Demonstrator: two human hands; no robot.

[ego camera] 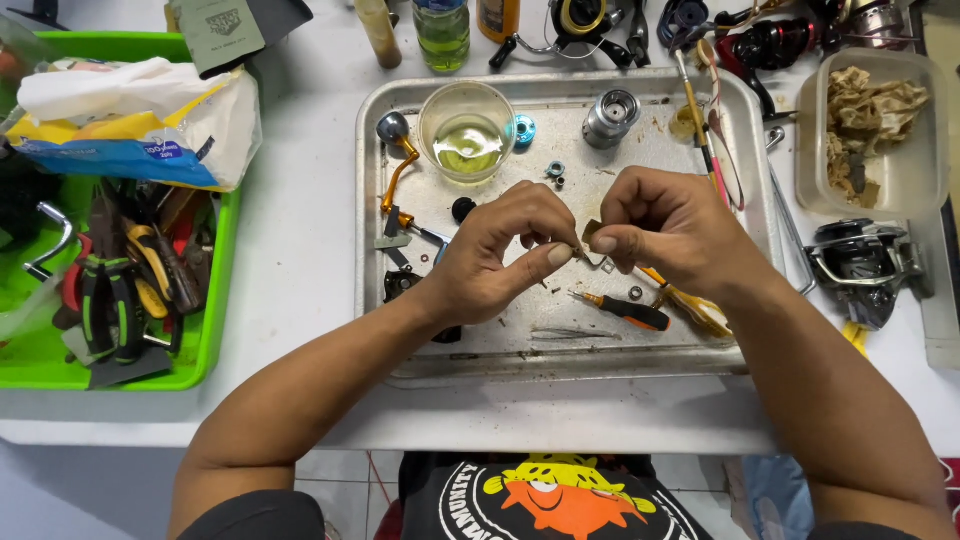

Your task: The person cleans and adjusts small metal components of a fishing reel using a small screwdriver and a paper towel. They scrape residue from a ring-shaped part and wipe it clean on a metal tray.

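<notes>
Here, a small brownish metal part is shown pinched between the fingertips of the left hand and the right hand, held above the metal tray near its middle. The fingers of both hands are closed tightly around the part; what kind of part it is cannot be told.

Risks, as judged: the part is tiny and gripped only at the tips, so a slip would likely drop it among the loose washers and screws on the tray, where it could be lost. The glass bowl stands just beyond the hands; a knock from a knuckle could spill its liquid over the tray.

Containers: the glass bowl holds a shallow pool of yellowish liquid. The tray carries a silver spool, a gold handle arm, an orange-handled screwdriver and scattered small parts. The green bin, left on the tabletop, is filled with pliers and hand tools, with a pack of tissues laid across it. The clear tub, right, contains crumpled soiled paper.
</notes>
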